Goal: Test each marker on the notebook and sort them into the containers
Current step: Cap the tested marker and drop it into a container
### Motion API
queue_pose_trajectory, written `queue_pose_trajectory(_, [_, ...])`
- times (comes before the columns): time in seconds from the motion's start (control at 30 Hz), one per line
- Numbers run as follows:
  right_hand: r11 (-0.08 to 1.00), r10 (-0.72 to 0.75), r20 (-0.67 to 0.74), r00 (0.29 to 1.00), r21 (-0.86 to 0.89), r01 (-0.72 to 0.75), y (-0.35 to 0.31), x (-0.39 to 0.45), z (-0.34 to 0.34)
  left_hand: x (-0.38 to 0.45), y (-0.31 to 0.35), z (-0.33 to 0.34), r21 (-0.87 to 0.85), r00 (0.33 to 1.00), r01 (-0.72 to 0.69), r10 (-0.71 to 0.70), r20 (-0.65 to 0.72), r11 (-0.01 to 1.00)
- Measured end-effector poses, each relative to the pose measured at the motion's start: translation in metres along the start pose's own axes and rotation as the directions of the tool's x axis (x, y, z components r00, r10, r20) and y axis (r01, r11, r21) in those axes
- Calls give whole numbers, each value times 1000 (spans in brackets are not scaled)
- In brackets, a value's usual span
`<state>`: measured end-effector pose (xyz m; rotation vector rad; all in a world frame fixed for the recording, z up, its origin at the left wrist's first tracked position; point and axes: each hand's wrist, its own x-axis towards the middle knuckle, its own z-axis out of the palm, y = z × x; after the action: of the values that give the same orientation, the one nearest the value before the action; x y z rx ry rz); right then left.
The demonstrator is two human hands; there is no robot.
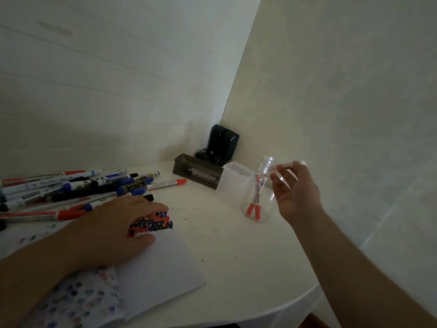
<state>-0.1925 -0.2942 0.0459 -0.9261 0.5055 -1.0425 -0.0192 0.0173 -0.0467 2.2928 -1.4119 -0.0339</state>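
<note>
Head view: the right hand [293,188] is raised beside the mouth of a clear cup [259,197] and pinches a red marker [285,165] between fingertips and thumb, its grip closed on the barrel, the marker lying roughly level and blurred just above the rim. Two red markers [255,197] already stand inside that cup, caps down. Just behind it sits a frosted square container [234,183]; whether it holds anything cannot be told. The left hand [113,223] rests flat on the notebook [160,263], fingers relaxed and grasping nothing, pressing the page where a dense patch of red, blue and black test marks [151,223] shows. The lower page is dotted with more colour marks.

Judged from this, the sorting is early: three red markers are dealt with or nearly so, while a large pile of markers [71,188] lies on the white surface [236,256] to the left, well apart from the cup and not yet sorted.
</note>
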Motion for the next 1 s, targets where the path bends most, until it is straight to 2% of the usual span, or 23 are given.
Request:
queue_pose_trajectory(0.07, [998, -48, 21, 999, -46, 49, 5, 2, 2, 0, -2, 1, -14, 1000, 2, -2, -7, 1000])
queue_pose_trajectory(0.13, [945, -169, 98, 981, -267, 189, 17, -3, 5, 1, -3, 2, -12, 1000, 7, -7, -14, 1000])
queue_pose_trajectory(0.2, [754, -256, 259, 931, -549, 360, 37, -14, 12, 2, -2, 2, -17, 1000, 3, -3, -28, 1000])
queue_pose_trajectory(0.23, [659, -236, 356, 904, -625, 418, 49, -21, 18, 3, -1, 2, -25, 999, -1, 0, -39, 1000])
queue_pose_trajectory(0.33, [461, -33, 565, 824, -723, 514, 91, -33, 42, 7, -4, 3, -46, 997, -12, 8, -70, 999])
queue_pose_trajectory(0.43, [250, 124, 655, 745, -747, 616, 133, -25, 74, 10, -10, 4, -76, 995, 7, -14, -96, 997])
queue_pose_trajectory(0.53, [107, 208, 680, 703, -730, 675, 170, -8, 104, 12, -15, 6, -111, 989, 42, -58, -138, 993])
queue_pose_trajectory(0.6, [-34, 252, 686, 682, -698, 715, 187, 3, 119, 14, -18, 7, -153, 982, 58, -84, -170, 986])
queue_pose_trajectory(0.73, [-308, 364, 658, 660, -583, 752, 191, 18, 137, 15, -19, 4, -257, 963, 104, -162, -216, 961])
queue_pose_trajectory(0.8, [-382, 462, 613, 641, -515, 768, 179, 17, 138, 15, -20, 4, -261, 956, 125, -186, -225, 957])
queue_pose_trajectory(0.87, [-342, 478, 612, 630, -530, 776, 162, 14, 133, 16, -22, 5, -264, 951, 150, -212, -226, 953])
queue_pose_trajectory(0.9, [-254, 441, 638, 632, -587, 769, 154, 12, 129, 17, -23, 6, -273, 947, 168, -232, -224, 947])
queue_pose_trajectory(0.93, [-83, 384, 663, 643, -669, 739, 146, 9, 125, 17, -23, 6, -286, 942, 182, -250, -225, 941])
queue_pose_trajectory(0.97, [180, 344, 669, 659, -736, 653, 140, 6, 121, 18, -22, 5, -300, 938, 188, -262, -227, 935])
queue_pose_trajectory(1.0, [478, 348, 664, 662, -733, 483, 133, -2, 117, 17, -20, 4, -309, 938, 183, -259, -229, 933])
